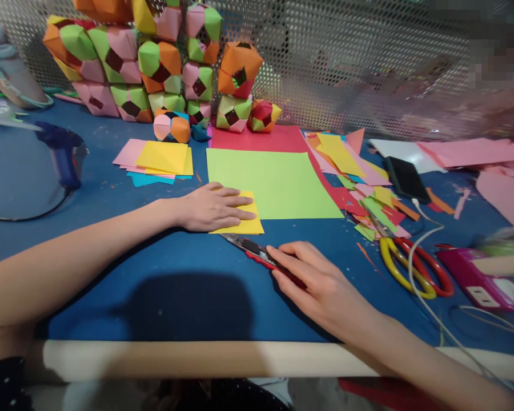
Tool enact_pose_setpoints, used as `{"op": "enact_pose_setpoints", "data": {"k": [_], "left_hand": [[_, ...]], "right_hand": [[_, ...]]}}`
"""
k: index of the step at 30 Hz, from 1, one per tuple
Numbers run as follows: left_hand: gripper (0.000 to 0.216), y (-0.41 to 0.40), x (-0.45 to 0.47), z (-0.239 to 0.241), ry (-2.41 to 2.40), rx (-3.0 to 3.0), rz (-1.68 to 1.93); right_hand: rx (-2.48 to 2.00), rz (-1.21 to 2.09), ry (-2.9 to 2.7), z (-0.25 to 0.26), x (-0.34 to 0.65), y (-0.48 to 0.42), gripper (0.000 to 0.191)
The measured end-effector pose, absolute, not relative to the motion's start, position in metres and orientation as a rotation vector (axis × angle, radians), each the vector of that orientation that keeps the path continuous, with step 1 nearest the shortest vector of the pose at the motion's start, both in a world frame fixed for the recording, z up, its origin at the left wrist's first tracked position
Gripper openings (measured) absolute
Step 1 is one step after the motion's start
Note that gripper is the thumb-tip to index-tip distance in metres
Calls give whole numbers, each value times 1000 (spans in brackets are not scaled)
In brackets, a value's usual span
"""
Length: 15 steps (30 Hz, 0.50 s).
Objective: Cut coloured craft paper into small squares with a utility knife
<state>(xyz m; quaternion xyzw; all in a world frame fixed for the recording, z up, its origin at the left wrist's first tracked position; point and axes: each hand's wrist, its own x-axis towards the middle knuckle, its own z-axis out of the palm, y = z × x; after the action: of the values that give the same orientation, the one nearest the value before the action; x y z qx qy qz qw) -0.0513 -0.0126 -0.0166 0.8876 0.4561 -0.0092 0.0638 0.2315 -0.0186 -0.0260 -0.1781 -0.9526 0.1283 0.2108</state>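
Note:
My left hand (214, 207) lies flat on a yellow paper sheet (251, 220), fingers stretched to the right. The yellow sheet rests over the lower left corner of a larger green sheet (278, 177), with a red sheet (261, 138) showing behind that. Closed around a utility knife (257, 249) with a red and black handle, my right hand (314, 279) is to the lower right. The knife's blade end is at the near edge of the yellow paper, close under my left fingers; whether it cuts in, I cannot tell.
Folded paper blocks (160, 65) are stacked along the perforated metal screen (325, 74). Left are a blue glue gun (62, 151) and a stack of coloured squares (165, 158). To the right lie paper scraps (338, 154), a phone (406, 178), scissors (411, 268) and a magenta power strip (480, 279).

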Motion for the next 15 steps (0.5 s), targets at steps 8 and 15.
{"op": "enact_pose_setpoints", "data": {"k": [8, 15], "left_hand": [[48, -12, -51, -17, 1374, 2666, 1], [49, -12, -51, -16, 1377, 2701, -106]], "right_hand": [[-445, 390, -2659, -23, 220, -16, 33], [-402, 436, -2668, -25, 212, -17, 33]]}}
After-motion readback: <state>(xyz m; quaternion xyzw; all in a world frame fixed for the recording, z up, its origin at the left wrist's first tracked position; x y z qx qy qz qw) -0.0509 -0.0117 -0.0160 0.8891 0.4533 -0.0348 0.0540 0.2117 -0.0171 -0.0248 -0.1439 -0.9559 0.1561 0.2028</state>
